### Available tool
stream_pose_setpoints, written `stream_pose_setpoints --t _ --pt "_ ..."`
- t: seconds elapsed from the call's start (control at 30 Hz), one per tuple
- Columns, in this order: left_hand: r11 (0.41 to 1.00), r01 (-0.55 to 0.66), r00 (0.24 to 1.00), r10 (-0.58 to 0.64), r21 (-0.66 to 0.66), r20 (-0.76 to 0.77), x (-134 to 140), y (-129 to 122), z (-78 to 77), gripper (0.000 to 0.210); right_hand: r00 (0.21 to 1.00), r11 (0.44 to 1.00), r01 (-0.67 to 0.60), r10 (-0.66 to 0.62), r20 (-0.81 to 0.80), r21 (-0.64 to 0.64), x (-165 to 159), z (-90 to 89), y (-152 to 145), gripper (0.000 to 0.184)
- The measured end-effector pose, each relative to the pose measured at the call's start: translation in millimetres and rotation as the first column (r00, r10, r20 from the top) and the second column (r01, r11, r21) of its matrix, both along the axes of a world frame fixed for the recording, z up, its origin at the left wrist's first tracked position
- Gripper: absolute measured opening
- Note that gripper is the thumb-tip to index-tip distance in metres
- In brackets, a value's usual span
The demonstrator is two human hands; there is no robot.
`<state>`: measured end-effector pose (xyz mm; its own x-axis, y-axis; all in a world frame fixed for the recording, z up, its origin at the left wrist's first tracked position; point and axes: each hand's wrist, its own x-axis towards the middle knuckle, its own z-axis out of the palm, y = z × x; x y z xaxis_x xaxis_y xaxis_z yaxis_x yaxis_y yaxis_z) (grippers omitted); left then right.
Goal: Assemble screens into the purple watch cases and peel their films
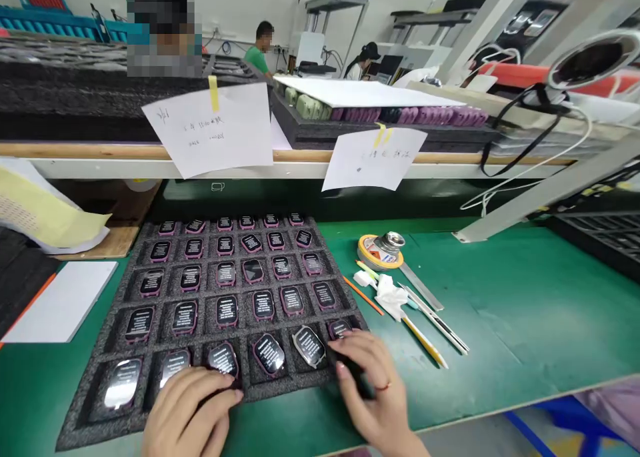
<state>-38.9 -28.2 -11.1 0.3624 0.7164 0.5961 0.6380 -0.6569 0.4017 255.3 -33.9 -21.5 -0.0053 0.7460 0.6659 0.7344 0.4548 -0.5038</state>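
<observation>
A dark grey foam tray (pixel 243 388) lies on the green bench, its square pockets holding several smartwatch bodies with purple frames. Most screens show small white text; one screen (pixel 253 271) looks dark. A watch with a silver-coloured frame (pixel 309 347) sits in the front row. My left hand (pixel 190 410) is closed on the tray's front edge, fingers curled beside a purple watch (pixel 223 359). At the front right corner, my right hand (pixel 373 383) grips the tray between thumb and fingers, partly covering the corner watch (pixel 339 329).
Right of the tray lie a round tin with a yellow rim (pixel 369 251), white crumpled tissue (pixel 393 297), tweezers (pixel 440 327) and a yellow-and-white stick (pixel 425 342). White paper (pixel 63 301) lies left. A shelf (pixel 300 165) with taped notes crosses above the bench. People sit beyond.
</observation>
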Motion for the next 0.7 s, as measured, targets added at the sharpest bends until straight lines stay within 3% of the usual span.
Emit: stream_pose_setpoints --t 0.07,0.17,0.3,0.5,0.7 --pt "0.997 -0.038 0.998 0.042 0.073 -0.051 10.9 0.7 -4.7 0.026 0.991 0.999 0.047 -0.047 0.122 0.002 -12.8 -9.0 -9.6 0.032" --pt "0.997 -0.051 0.995 0.056 0.061 -0.086 24.4 5.7 -3.1 0.022 0.985 0.992 0.098 -0.086 0.149 -0.075 -22.6 -11.7 -14.2 0.038" --pt "0.999 0.015 0.992 -0.009 0.047 -0.124 32.0 6.0 -1.6 0.029 0.986 0.994 0.039 -0.023 0.165 -0.098 -19.9 -10.3 -16.4 0.04" --pt "0.997 -0.013 0.973 0.03 0.074 -0.231 32.9 4.7 -4.6 0.041 0.994 0.995 -0.013 0.025 0.11 -0.101 -14.4 -14.1 -21.4 0.042" --pt "0.997 -0.014 0.952 0.035 0.072 -0.305 36.5 7.1 -4.6 0.042 1.0 0.995 0.026 -0.026 -0.003 -0.101 -13.4 -12.2 -21.9 0.041"
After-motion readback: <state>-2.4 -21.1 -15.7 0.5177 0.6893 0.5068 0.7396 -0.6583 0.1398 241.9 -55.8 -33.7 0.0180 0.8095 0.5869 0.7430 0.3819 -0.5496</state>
